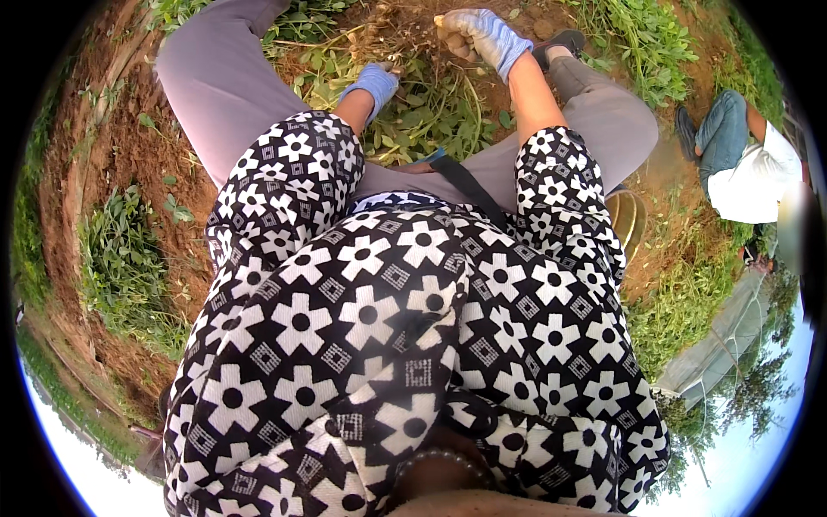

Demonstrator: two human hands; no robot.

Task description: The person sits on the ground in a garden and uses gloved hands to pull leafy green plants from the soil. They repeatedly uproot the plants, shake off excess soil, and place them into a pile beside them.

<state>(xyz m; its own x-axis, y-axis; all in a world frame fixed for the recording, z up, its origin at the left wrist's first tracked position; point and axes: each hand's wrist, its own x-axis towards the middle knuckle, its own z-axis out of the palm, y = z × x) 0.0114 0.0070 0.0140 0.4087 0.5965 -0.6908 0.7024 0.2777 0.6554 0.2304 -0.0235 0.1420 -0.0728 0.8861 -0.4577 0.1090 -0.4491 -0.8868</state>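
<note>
My left hand point(373, 87), in a blue knitted work glove, is at the upper middle, its fingers at the stems of uprooted leafy plants point(433, 116) that lie between my legs. To the right and a little higher, my right hand point(481, 39) wears a like glove with a dirt-stained palm side. A small pale yellowish thing, perhaps a peanut pod point(440, 21), shows at its fingertips. Between the two hands are brown roots point(404, 29) with pale pods among them. The fingers of my left hand are partly hidden, so its grip is unclear.
Cut green plants lie in heaps on bare soil at the left point(126, 258) and upper right point(646, 52). A person in a white top point(749, 174) and jeans sits at the right. Near my right hip is a round yellowish object point(628, 220). Sheeting point(717, 329) stands farther off.
</note>
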